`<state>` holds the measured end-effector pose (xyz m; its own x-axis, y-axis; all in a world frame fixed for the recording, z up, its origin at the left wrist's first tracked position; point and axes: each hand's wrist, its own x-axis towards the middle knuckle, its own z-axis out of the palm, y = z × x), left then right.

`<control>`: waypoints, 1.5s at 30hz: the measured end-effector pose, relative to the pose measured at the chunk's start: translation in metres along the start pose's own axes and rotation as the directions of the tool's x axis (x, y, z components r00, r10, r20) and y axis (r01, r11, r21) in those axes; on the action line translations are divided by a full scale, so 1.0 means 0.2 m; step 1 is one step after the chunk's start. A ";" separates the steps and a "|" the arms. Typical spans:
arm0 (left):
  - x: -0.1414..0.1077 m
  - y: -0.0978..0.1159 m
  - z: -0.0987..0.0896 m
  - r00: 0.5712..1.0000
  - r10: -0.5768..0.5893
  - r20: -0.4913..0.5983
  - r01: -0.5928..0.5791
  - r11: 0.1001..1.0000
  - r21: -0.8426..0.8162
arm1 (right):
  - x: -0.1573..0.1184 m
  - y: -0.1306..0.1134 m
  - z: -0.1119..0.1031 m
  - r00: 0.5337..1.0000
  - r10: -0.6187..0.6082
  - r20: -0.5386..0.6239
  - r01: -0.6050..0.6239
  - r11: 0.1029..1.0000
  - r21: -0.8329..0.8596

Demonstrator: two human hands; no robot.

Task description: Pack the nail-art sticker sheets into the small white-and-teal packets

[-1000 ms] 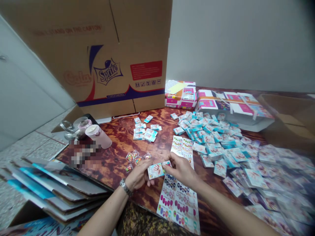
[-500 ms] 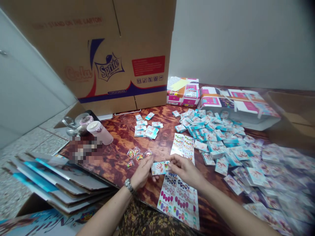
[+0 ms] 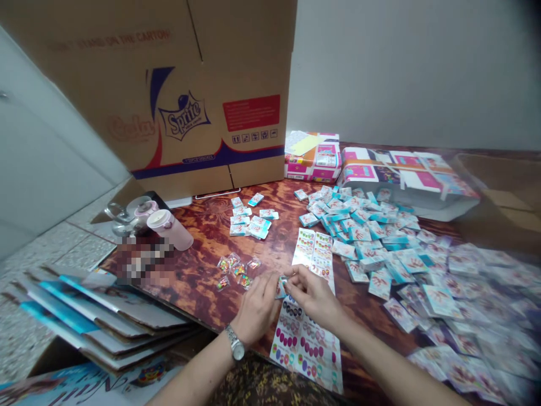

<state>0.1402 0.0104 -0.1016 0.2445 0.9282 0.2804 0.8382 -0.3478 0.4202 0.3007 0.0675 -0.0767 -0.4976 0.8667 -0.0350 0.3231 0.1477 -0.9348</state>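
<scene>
My left hand (image 3: 257, 304) is closed around a small white and blue box (image 3: 280, 286), its back turned up and hiding most of the box. From the other side, my right hand (image 3: 311, 294) pinches the box's near end between thumb and fingers. Under both hands lies a long sheet of nail stickers (image 3: 308, 355), printed with rows of coloured nail shapes. Several small clear packets of colourful candy (image 3: 234, 264) rest just beyond my left hand. Farther back, several small boxes (image 3: 257, 226) like the held one sit in a loose group, some with flaps out.
A large heap of small boxes (image 3: 359, 232) spreads along the right. Behind stand a big carton (image 3: 249, 160) and pink-white wrapped boxes (image 3: 315, 163). A pink tumbler (image 3: 177, 232) stands at the left. Flattened cardboard displays (image 3: 105, 316) lean beside the table's left edge.
My left hand has rolled over the small box, covering its printed face, which showed before. My right fingers have stayed at the box's end. The view has shifted slightly.
</scene>
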 end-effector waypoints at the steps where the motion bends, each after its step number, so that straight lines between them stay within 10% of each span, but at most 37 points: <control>1: 0.01 0.01 0.00 1.000 0.016 -0.011 -0.016 1.000 0.016 | 0.00 -0.01 0.00 1.000 -0.024 0.007 0.025 0.999 -0.034; 10: 0.00 0.03 0.00 0.991 0.082 -0.110 -0.078 0.996 0.044 | -0.01 -0.04 -0.03 0.986 -0.125 -0.108 0.094 0.962 -0.256; 18: 0.01 0.04 0.00 0.990 0.117 -0.078 -0.122 0.990 -0.069 | 0.03 0.05 -0.03 1.000 -0.001 0.020 -0.001 0.997 0.075; 25: 0.04 0.05 -0.03 0.998 -0.001 -0.067 -0.012 0.982 -0.190 | -0.04 -0.04 -0.07 0.986 -0.153 0.073 0.149 0.987 0.057; 31: 0.05 0.08 -0.03 0.995 -0.013 -0.095 -0.002 0.988 -0.156 | -0.07 -0.08 -0.02 0.972 -0.182 -0.149 0.163 0.978 -0.129; 40: 0.01 0.07 0.02 0.982 -0.072 -0.174 0.062 0.996 -0.062 | -0.04 0.00 0.07 0.986 0.048 -0.157 0.013 0.931 0.364; 45: 0.01 0.09 0.03 0.984 0.000 -0.177 0.009 0.999 0.050 | -0.06 -0.04 0.09 0.952 -0.040 -0.303 0.069 0.994 0.085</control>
<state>0.1577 0.0071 -0.0988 0.1545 0.8903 0.4283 0.8638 -0.3321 0.3788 0.2894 0.0480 -0.0751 -0.2429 0.9637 0.1109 0.2182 0.1657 -0.9617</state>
